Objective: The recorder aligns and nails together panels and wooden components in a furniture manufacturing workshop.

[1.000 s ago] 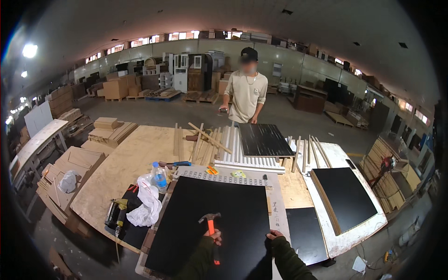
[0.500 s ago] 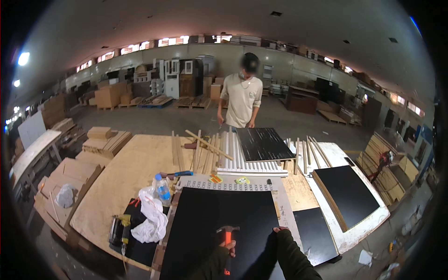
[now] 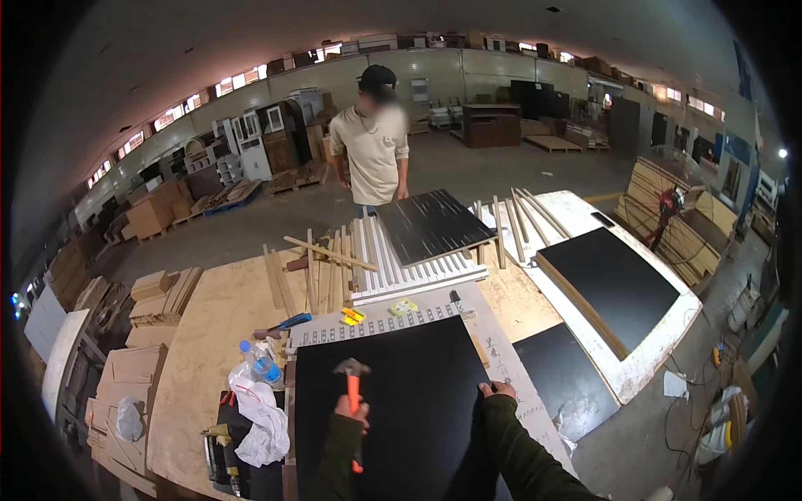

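Hammer (image 3: pixel 353 389): lower centre of frame, gripped in left hand (image 3: pixel 352 413), over black panel (image 3: pixel 413 401); long axis running up the frame. Right hand (image 3: pixel 499 390): at panel's right edge, hammer lying leftward; grip cannot be told.

Orange-handled hammer (image 3: pixel 353 391) above black panel (image 3: pixel 418 397)

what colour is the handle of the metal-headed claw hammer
Bright orange where the handle shows above the left hand, best in the head view.

One hammer (image 3: pixel 353 391) was out, one bottle (image 3: pixel 266 367), one co-worker (image 3: pixel 372 159)! One streaked panel (image 3: pixel 430 227) showed, one big black panel (image 3: pixel 418 401), and two other black panels (image 3: pixel 616 284) to its right!
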Demonstrator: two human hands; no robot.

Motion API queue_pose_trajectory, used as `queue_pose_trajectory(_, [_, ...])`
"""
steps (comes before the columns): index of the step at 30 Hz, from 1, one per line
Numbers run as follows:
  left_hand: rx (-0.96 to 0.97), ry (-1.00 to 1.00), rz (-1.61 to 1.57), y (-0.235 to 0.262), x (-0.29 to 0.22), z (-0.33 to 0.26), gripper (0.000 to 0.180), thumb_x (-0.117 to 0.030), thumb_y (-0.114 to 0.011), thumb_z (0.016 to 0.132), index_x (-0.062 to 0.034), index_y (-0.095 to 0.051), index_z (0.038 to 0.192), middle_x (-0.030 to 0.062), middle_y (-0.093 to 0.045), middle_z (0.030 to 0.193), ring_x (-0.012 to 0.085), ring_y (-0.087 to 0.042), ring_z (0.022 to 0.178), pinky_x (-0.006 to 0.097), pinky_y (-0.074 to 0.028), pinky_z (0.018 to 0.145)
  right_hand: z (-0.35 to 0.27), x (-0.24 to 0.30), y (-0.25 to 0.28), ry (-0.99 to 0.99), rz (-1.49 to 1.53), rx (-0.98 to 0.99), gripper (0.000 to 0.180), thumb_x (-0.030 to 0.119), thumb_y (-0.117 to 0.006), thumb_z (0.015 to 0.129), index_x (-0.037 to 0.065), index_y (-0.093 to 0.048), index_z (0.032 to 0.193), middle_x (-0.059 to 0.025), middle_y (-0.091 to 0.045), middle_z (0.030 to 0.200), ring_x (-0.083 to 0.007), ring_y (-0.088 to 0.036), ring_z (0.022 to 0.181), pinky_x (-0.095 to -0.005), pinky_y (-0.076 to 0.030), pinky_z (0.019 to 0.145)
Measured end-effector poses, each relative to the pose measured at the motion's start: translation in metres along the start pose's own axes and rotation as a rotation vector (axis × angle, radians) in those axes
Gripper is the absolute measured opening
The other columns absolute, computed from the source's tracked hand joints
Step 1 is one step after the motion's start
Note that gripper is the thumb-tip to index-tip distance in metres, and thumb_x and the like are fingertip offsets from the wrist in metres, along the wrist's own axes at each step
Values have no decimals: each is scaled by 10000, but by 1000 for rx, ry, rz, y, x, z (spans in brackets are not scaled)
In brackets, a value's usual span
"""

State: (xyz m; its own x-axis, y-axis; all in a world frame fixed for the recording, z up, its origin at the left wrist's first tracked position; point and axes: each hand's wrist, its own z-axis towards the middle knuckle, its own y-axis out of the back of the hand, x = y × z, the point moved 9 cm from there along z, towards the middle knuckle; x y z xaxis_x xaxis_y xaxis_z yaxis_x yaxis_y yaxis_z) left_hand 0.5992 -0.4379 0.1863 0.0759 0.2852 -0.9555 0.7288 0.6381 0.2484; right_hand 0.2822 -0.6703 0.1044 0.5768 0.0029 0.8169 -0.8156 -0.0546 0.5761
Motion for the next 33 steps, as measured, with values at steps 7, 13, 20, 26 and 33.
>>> queue_pose_trajectory(7, [-351, -198, 714, 85, 22, 27, 229, -234, -556, 820, -83, -466, 967, 203, -580, 720, 422, -575, 719, 506, -435, 590, 1, -5, -6, -53, -46, 42, 426, 378, -676, 709, 30, -662, 954, -204, -617, 949, -333, -578, 921, -385, -444, 828])
queue_pose_trajectory(13, [-159, 3, 628, 111, 80, 84, 231, -162, -577, 808, -67, -485, 998, 50, -502, 617, 181, -530, 485, 325, -434, 449, 12, -11, -6, -48, 154, -23, 437, 296, -712, 715, -37, -628, 986, -159, -651, 887, -259, -615, 823, -337, -465, 769])
queue_pose_trajectory(20, [-452, -479, 771, 97, 51, 70, 506, -20, -541, 737, -65, -402, 1221, 166, -480, 1102, 270, -552, 928, 403, -476, 663, 7, 1, 9, -3, 59, -36, 409, 328, -676, 719, -17, -641, 936, -194, -640, 816, -308, -615, 763, -372, -461, 721])
queue_pose_trajectory(26, [-525, -176, 542, 144, 139, 87, 228, -100, -614, 709, -62, -528, 917, 113, -547, 699, 238, -580, 602, 354, -475, 534, -4, -6, -5, -104, 22, 49, 418, 365, -678, 711, 16, -651, 939, -189, -617, 911, -318, -583, 885, -385, -449, 796])
queue_pose_trajectory(33, [-356, 30, 332, 129, 143, 96, 310, -39, -536, 759, -88, -454, 1054, 84, -513, 642, 194, -502, 401, 322, -394, 358, -1, -2, 3, -100, -35, 0, 450, 342, -695, 696, 19, -637, 1003, -175, -629, 980, -301, -596, 919, -356, -455, 821])
